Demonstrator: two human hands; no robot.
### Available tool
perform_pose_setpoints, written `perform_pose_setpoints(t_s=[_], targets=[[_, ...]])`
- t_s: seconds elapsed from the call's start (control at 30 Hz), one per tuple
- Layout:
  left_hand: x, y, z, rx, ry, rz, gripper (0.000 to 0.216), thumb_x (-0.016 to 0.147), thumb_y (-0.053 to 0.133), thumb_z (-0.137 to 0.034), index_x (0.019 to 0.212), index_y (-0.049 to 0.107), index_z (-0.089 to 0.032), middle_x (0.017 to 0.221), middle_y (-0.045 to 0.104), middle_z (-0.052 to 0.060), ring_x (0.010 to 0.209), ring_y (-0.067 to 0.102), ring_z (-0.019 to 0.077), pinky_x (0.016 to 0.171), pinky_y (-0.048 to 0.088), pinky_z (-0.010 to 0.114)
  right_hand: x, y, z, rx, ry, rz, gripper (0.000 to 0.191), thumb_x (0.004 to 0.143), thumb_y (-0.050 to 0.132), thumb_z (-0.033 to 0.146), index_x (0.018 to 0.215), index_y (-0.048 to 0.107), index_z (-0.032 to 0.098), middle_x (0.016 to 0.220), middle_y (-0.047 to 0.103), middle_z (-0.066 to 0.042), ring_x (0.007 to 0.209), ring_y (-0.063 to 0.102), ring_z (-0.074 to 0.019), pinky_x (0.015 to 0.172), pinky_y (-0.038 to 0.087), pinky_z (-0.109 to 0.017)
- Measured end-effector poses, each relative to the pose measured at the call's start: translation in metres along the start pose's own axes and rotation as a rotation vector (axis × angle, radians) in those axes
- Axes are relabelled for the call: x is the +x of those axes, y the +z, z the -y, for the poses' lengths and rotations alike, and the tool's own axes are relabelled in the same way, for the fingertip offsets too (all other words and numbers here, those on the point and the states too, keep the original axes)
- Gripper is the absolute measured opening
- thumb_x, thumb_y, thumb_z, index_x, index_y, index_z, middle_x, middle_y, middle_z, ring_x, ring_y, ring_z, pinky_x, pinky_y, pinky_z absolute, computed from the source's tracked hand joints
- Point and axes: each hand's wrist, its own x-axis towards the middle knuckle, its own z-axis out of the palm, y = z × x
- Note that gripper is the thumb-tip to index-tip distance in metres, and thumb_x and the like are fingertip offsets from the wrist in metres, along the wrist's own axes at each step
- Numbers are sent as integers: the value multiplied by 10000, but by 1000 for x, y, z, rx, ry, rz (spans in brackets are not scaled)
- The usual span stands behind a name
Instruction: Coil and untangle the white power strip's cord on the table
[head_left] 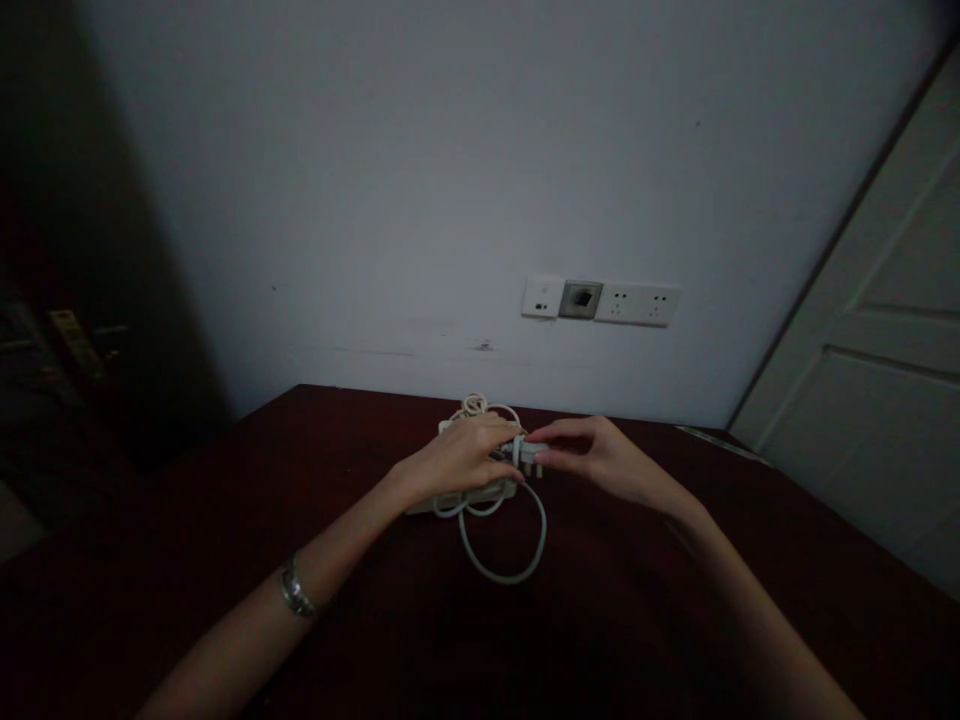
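Thumb and fingers of my right hand (pixel 600 458) pinch a white plug (pixel 533 453) whose pins point down. My left hand (pixel 465 455) is closed round the white cord (pixel 543 530) just behind the plug, where a loop of it shows by the fingertips. Beneath my left hand lies a white power strip (pixel 424 506), mostly covered by the hand and by turns of cord. One large loop hangs toward me over the dark red table, and a small coil (pixel 474 404) sits behind the strip.
The dark red table (pixel 337 430) runs up to a pale wall (pixel 375 200). Wall sockets (pixel 637 304) and a grey-framed wall plate (pixel 580 299) are set above its back edge. A white panelled door (pixel 885 400) stands at the right, a dark door with a brass lock plate (pixel 75 340) at the left.
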Motion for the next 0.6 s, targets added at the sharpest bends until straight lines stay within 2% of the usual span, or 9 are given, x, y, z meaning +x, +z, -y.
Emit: perform_pose_setpoints(t_s=[0.17,0.4,0.6], targets=[[0,-2,1,-86,-21,30,386,784,627,-299,1131,557,-145,1039,613,110,967,555,213,843,426,350,1,-1,-4,77,-12,12,366,707,682,307,1041,618,170,815,620,-24,745,561,-141,708,469,-295],[0,-8,2,-253,-35,81,316,793,594,-266,1089,594,-153,1033,613,103,946,562,199,829,428,334,-2,0,1,-86,-141,40,359,784,607,284,1142,609,249,1003,632,-38,899,553,-176,857,434,-369],[-4,-19,5,-319,-54,53,366,735,618,-201,1100,601,-183,1032,614,69,933,561,177,833,427,313,2,10,-2,140,-74,-5,527,710,684,314,1213,556,222,903,632,-38,796,569,-161,769,479,-358]])
